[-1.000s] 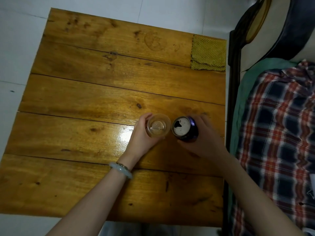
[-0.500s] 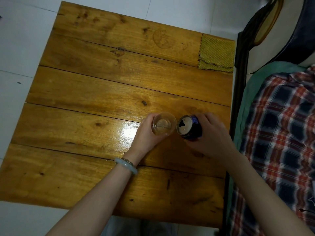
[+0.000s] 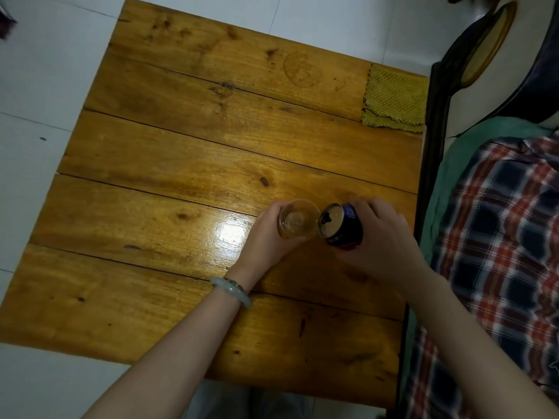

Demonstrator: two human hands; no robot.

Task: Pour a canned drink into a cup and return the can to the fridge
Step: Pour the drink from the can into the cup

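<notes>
A clear plastic cup (image 3: 298,218) stands on the wooden table (image 3: 187,164), with a little pale liquid at its bottom. My left hand (image 3: 266,234) grips the cup from its left side. A dark blue drink can (image 3: 341,226) with an opened top is tilted to the left, its rim touching the cup's right edge. My right hand (image 3: 381,237) grips the can from the right and behind. No stream of liquid can be made out.
A yellow-green woven cloth (image 3: 396,99) lies at the table's far right corner. Right of the table is a dark-framed seat (image 3: 435,122) with a teal sheet and a plaid fabric (image 3: 508,237). White tiled floor (image 3: 45,101) surrounds the table.
My right hand has tipped the can further left until its rim meets the cup. The camera has shifted, so the table sits more to the right in view.
</notes>
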